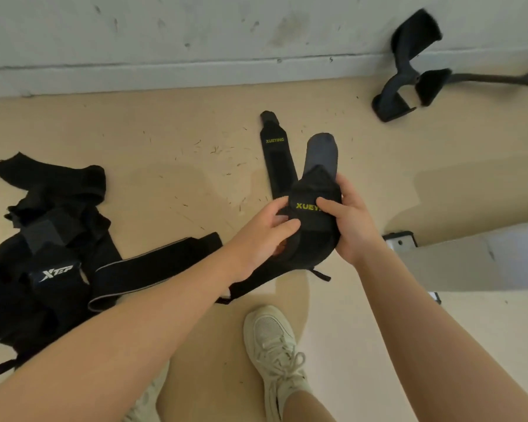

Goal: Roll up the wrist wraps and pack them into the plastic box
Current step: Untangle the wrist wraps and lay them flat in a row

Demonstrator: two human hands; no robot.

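Both hands grip one wrist wrap: the left hand pinches the roll tight, and the right hand curls around it to keep winding.

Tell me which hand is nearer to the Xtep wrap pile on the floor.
Left. The left hand grips the held wrist wrap on the side toward the Xtep pile; the right hand grips its far side.

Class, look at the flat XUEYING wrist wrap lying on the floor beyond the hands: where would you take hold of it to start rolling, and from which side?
Probably at the narrow far end of the flat wrist wrap, pinched from above. It lies stretched out straight on the floor, its near end hidden behind the rolled wrap in both hands.
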